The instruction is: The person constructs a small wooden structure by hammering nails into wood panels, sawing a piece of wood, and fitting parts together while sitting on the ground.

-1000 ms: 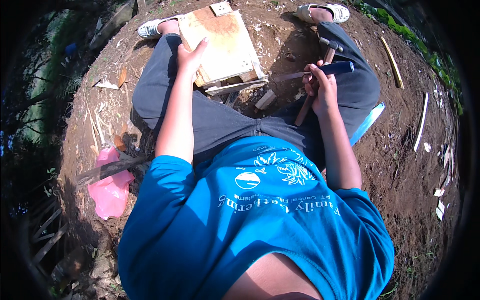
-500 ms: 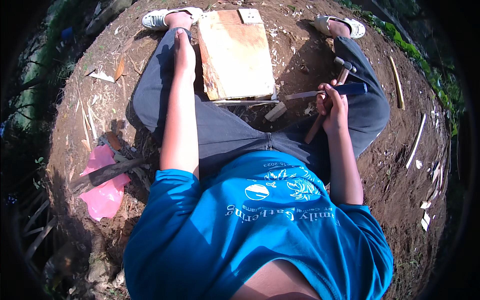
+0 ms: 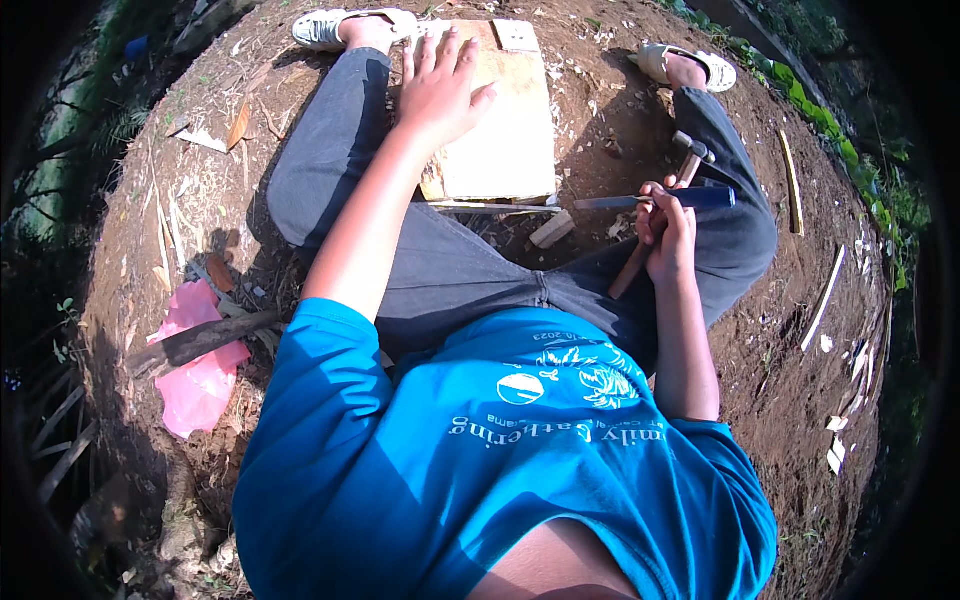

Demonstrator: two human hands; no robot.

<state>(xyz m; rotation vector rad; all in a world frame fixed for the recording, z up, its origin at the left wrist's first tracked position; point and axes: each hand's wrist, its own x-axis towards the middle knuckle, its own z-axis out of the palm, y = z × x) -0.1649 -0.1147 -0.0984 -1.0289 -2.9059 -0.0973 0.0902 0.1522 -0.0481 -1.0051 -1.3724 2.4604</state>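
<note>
Between my legs lies a pale, squarish wooden board [image 3: 505, 140], brightly sunlit. Over its left part my left hand [image 3: 442, 95] is spread with fingers apart, holding nothing; whether the palm touches the wood I cannot tell. My right hand [image 3: 667, 230] is closed around two tools at once, above my right thigh. One is a chisel [image 3: 708, 197] with a dark blue handle, its flat blade pointing left toward the board. The other is a hammer [image 3: 692, 150] with a metal head and wooden handle, slanting through the same fingers. A small rectangular block [image 3: 515, 36] rests on the board's far right corner.
A short wood offcut [image 3: 551, 229] lies near the board's close right corner. Pink plastic [image 3: 203, 385] with a dark stick [image 3: 205, 342] across it is on the soil at left. Thin wood strips [image 3: 823, 298] and chips are scattered at right. My shoes [image 3: 320, 30] flank the board.
My left hand has moved right, from beside the board's left edge to over the board, and its fingers have spread. My right hand keeps both tools in nearly the same place.
</note>
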